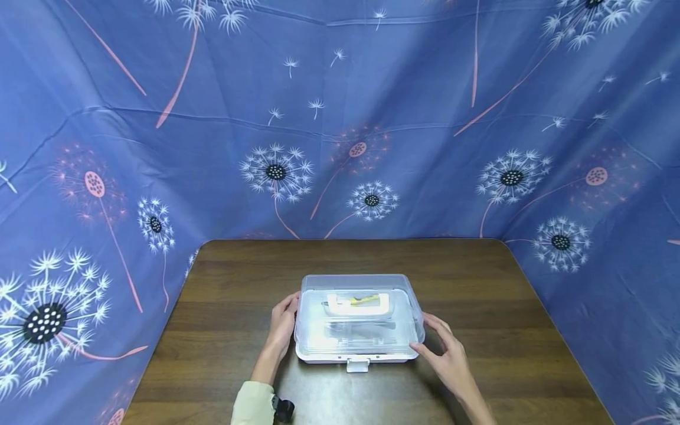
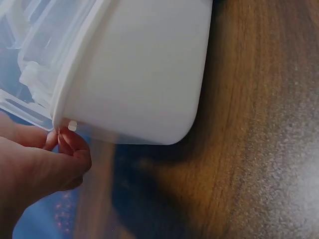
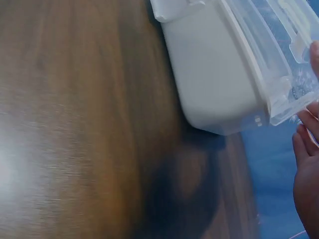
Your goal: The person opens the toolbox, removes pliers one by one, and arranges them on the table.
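A white storage box (image 1: 324, 358) with a see-through lid (image 1: 345, 343) stands on the table. On the lid is a handle (image 1: 385, 306), and a yellow thing (image 1: 365, 300), its kind unclear, shows there. A white latch (image 1: 358, 365) juts out from the front. My left hand (image 1: 284, 321) is at the box's left side; in the left wrist view its thumb and curled fingers pinch the rim near a corner. On the right, my right hand (image 1: 445, 349) holds the lid's edge, thumb at the front corner and fingers along the side.
The brown wooden table (image 1: 223, 283) extends around the box. A blue curtain (image 1: 425, 118) with dandelion prints hangs behind the table and along both sides. A dark band (image 1: 283, 408) is on the left wrist, by a pale sleeve (image 1: 254, 401).
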### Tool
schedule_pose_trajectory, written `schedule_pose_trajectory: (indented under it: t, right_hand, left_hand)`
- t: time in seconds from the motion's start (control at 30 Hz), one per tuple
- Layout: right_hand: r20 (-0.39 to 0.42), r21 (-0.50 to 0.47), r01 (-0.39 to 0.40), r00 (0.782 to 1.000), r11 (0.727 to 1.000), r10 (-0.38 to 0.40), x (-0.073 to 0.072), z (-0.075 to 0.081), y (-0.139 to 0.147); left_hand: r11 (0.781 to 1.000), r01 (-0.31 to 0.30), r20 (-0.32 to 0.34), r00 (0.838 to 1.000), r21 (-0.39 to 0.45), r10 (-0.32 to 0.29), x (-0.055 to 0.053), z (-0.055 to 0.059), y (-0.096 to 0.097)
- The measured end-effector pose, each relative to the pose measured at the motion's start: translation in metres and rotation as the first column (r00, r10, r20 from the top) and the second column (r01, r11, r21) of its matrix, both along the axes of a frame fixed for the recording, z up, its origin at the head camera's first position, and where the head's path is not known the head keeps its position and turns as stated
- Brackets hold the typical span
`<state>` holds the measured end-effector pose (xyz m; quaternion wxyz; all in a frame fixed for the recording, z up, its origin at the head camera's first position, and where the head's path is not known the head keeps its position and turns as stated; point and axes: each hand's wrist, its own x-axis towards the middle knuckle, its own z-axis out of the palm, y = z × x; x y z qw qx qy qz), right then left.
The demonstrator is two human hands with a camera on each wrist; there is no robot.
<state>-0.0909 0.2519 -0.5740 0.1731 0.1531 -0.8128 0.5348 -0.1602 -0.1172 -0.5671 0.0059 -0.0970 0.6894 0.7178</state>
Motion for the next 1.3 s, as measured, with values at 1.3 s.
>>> schedule_pose_trajectory:
  t: [1.3]
  right_hand:
    - [-0.061,0.113,0.189,0.981,0.975,-0.183,-0.121,0.070,-0.010]
  left_hand:
    - [0.995,0.003,-0.042,0.999,-0.097,-0.007,-0.002,-0.008,-0.001]
